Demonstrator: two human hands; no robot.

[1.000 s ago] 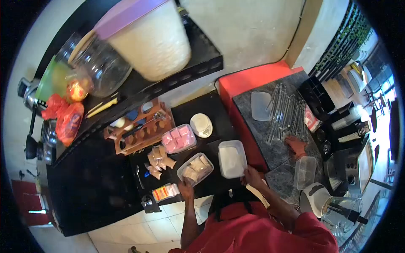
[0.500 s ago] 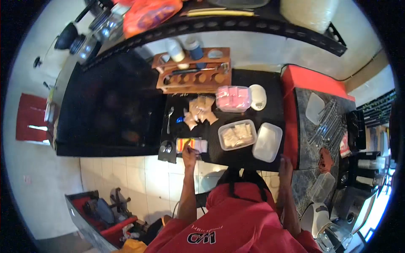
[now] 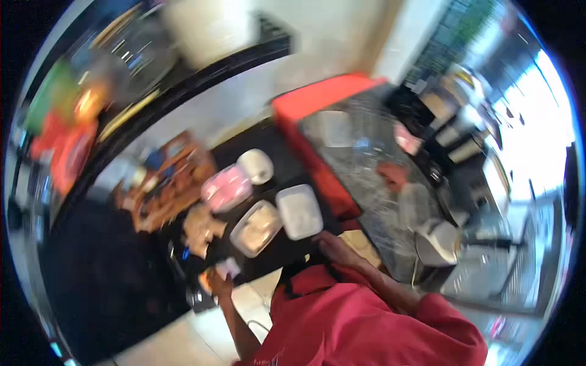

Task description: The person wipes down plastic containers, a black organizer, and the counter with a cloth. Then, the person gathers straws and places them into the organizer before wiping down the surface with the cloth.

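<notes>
My left hand (image 3: 221,285) is at the front edge of the black table, its fingers on or against a small orange-and-yellow packet (image 3: 205,282). A pale block (image 3: 229,268) lies just right of those fingers. Blur hides whether the fingers grip. My right hand (image 3: 332,249) is by the table's front right corner, just below a white plastic lid or tray (image 3: 299,211); its fingers are smeared. Between the hands stands a clear tub (image 3: 256,228) with beige packets in it. More tan packets (image 3: 201,229) lie in a pile behind my left hand.
A tub of pink packets (image 3: 226,187) and a round white scale (image 3: 255,166) stand farther back. Left of them is a wooden rack (image 3: 168,183) with bottles. A red-edged grey counter (image 3: 366,165) borders the right side. A shelf edge (image 3: 201,85) runs above.
The view has swung right and tilted, so the table appears farther left and the picture is blurred. My left hand remains at the packet, my right hand near the table's corner.
</notes>
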